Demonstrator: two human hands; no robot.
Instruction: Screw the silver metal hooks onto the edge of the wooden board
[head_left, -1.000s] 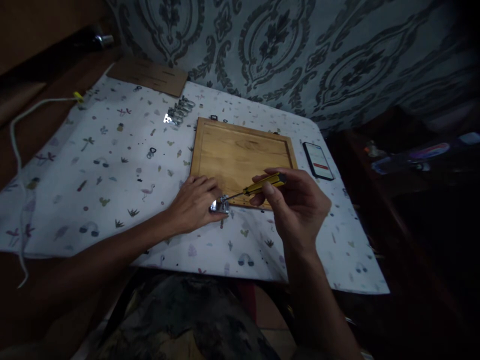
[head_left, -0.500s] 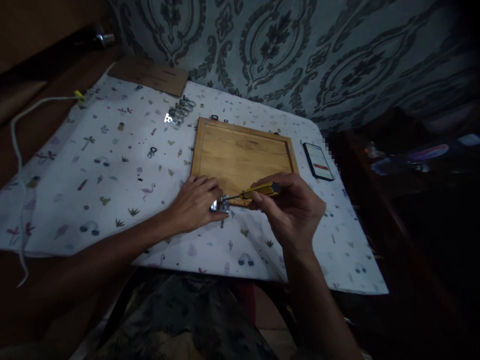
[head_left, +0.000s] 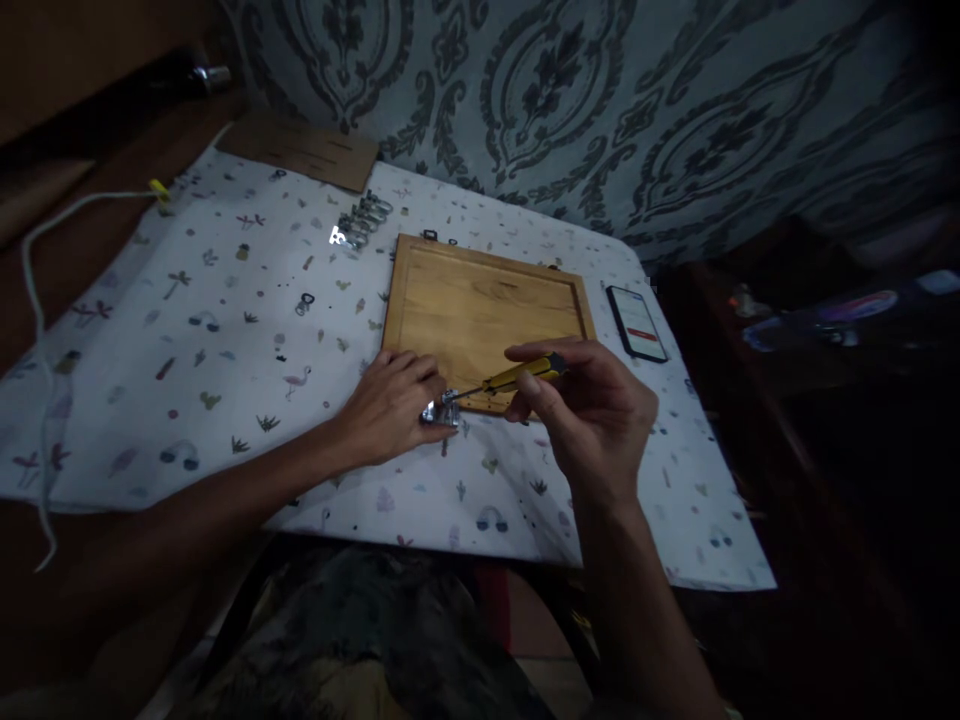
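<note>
A wooden panel (head_left: 487, 310) with a raised frame lies flat on the table. At its near left corner my left hand (head_left: 396, 405) is closed around a shiny metal hinge (head_left: 442, 412), thumb in front and fingers over the panel's edge. Part of the hinge is hidden by the fingers. My right hand (head_left: 592, 415) grips a screwdriver (head_left: 525, 374) by its yellow and black handle, between thumb and fingers. The thin shaft points left, and its tip meets the hinge.
Several metal hinges (head_left: 363, 220) lie in a row behind the panel's left side. One small metal piece (head_left: 304, 303) sits apart. A phone (head_left: 637, 323) rests at the right, cardboard (head_left: 300, 150) at the back left. A white cable (head_left: 34, 300) hangs over the left edge.
My right hand has shifted slightly right along the screwdriver handle, and its fingers have loosened and lifted a little. The screwdriver tip and my left hand stay at the hinge.
</note>
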